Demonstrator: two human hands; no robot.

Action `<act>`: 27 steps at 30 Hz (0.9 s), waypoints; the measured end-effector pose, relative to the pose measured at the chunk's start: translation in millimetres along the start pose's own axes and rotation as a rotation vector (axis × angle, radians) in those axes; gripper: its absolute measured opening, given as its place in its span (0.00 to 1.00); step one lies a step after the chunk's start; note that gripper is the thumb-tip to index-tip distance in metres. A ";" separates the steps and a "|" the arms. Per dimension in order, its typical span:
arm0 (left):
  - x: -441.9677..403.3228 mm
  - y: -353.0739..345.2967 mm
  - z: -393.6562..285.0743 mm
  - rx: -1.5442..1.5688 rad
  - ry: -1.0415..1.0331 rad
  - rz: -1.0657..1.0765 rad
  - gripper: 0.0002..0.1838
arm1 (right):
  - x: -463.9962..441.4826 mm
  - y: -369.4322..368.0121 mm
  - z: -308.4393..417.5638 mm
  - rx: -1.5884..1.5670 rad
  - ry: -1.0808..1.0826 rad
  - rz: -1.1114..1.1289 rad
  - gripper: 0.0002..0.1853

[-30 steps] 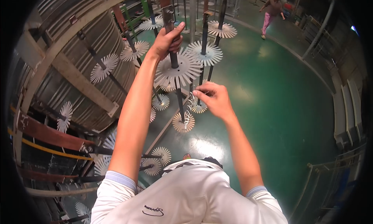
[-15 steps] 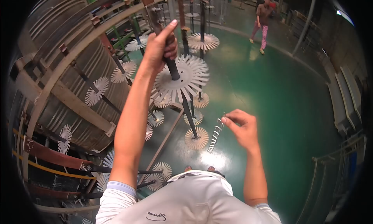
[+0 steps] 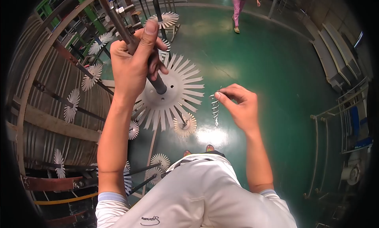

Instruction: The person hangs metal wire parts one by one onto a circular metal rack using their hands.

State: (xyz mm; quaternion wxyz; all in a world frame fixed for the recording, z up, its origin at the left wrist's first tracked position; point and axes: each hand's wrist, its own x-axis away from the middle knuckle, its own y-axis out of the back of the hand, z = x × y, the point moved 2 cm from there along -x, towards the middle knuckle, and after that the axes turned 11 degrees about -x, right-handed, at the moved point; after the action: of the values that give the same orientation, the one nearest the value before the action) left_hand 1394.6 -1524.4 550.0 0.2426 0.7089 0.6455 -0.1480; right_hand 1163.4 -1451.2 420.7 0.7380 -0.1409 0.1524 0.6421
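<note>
My left hand [image 3: 136, 60] is wrapped round a dark metal pole [image 3: 158, 85], thumb up along it and fingers loosely curled. At the pole's lower end, just below that hand, is a large pale disc [image 3: 170, 97] with slotted, fan-like blades around its rim. My right hand [image 3: 241, 103] is to the right of the disc, thumb and fingertips pinched together. From that pinch hangs a shiny, spiral-looking metal strand [image 3: 215, 111], apart from the disc. What the strand is made of is too small to tell.
More slotted discs [image 3: 185, 125] on dark rods stand below and to the left, along a curved metal frame [image 3: 29, 97]. A person [image 3: 238, 8] walks on the green floor [image 3: 284, 89] at the top. Metal rails [image 3: 316, 157] and panels [image 3: 329, 54] line the right side.
My view has shifted, and the left hand and large disc appear bigger and nearer. The right hand with the strand sits higher in view. The person at the back has moved.
</note>
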 end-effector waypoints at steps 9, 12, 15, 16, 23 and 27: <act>22.1 -16.6 -2.7 0.032 0.089 -0.098 0.31 | 13.0 -1.3 -3.8 0.077 0.074 0.044 0.05; 27.7 -21.0 -3.3 0.050 0.096 -0.092 0.31 | 17.1 -1.8 -4.5 0.094 0.090 0.062 0.05; 30.7 -23.9 -3.5 0.064 0.099 -0.081 0.30 | 18.2 0.6 -5.1 0.115 0.117 0.057 0.06; 30.9 -25.2 -3.6 0.066 0.101 -0.086 0.30 | 18.1 2.1 -4.2 0.124 0.124 0.053 0.06; 29.5 -34.2 -2.9 0.097 0.101 -0.068 0.30 | 18.9 6.7 -0.5 0.126 0.109 0.055 0.06; 28.5 -41.4 0.1 0.101 0.082 -0.085 0.28 | 16.5 13.7 -7.3 0.142 0.159 0.065 0.06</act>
State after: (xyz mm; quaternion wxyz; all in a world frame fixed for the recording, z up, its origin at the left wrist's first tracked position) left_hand 1357.3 -1498.4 528.7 0.1735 0.6975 0.6763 -0.1614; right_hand 1151.7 -1437.3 407.2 0.7105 -0.1336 0.2600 0.6401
